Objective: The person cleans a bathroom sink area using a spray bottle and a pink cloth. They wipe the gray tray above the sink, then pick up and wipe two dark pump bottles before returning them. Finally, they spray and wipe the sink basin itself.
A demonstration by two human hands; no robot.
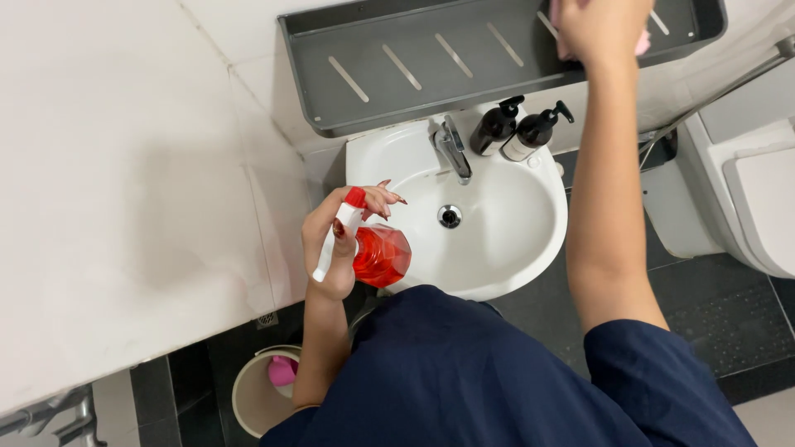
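Head view. Landmark: white sink [505, 240]. Left hand [335, 240] sits at the sink's left rim, grip closed around a red spray bottle [381, 255] with a white trigger, bottle over the rim. Right hand [600, 29] reaches above the sink onto the grey shelf [397, 74], grip pressed on a pink cloth [643, 43], mostly hidden. Two dark pump bottles [517, 132] stand on the sink's back edge, right of the tap [451, 149]. Bin [257, 397] lies below-left of the sink.

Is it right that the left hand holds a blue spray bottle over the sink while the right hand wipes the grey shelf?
Not quite. The spray bottle in the left hand is red, not blue, as the head view shows. The rest holds: it is over the sink, and the right hand wipes the grey shelf.
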